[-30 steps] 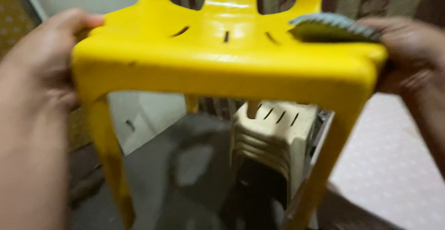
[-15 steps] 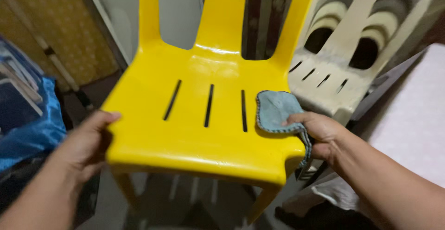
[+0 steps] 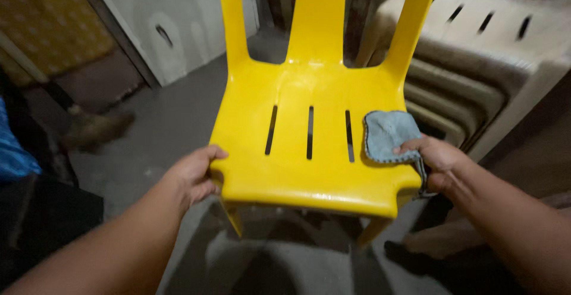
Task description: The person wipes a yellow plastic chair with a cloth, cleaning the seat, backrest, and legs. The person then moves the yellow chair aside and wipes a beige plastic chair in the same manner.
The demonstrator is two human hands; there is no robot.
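Observation:
A yellow plastic chair (image 3: pixel 309 170) stands upright in front of me, its seat cut by three slots. My left hand (image 3: pixel 193 173) grips the seat's front left edge. My right hand (image 3: pixel 437 161) holds the front right edge and pins a small grey-blue cloth (image 3: pixel 386 135) against the seat, the cloth draped partly over the side.
A stack of cream plastic chairs (image 3: pixel 476 51) sits close behind on the right. A grey concrete floor (image 3: pixel 172 116) runs to a pale wall panel (image 3: pixel 172 21) at the back left. Blue fabric (image 3: pixel 12 152) lies at the far left.
The chair went from lifted and tilted near my face to standing lower and upright. Both hands stayed on the seat's front edge, the cloth under my right hand.

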